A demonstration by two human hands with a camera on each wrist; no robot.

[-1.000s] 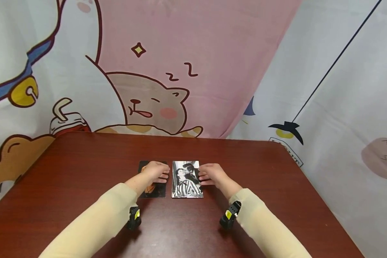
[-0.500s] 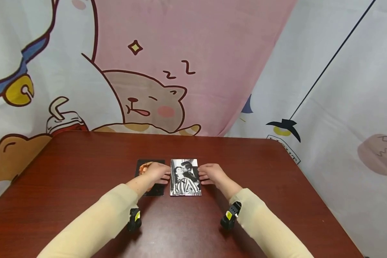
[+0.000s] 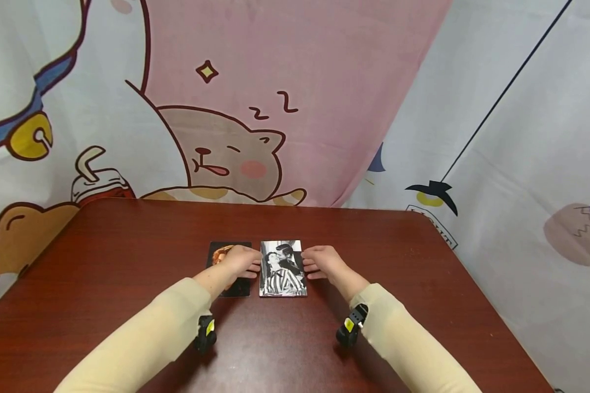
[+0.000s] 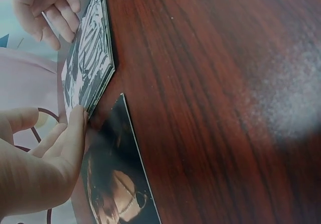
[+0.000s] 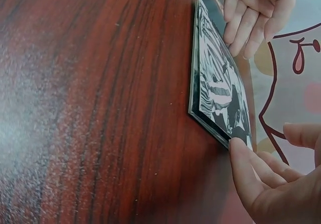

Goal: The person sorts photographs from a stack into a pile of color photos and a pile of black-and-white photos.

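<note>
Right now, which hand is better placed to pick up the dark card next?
Likely the left hand: it reaches over the dark card, while the right hand is across the black-and-white stack, at its opposite edge.

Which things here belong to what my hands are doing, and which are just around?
Part of the job:
Card stack, black-and-white picture on top
Left hand and right hand, at its opposite sides
Dark card beside the stack, partly hidden by the left hand; probably involved

Just around:
Reddish-brown table underneath
Cartoon-print cloth behind
Black devices on the wrists
</note>
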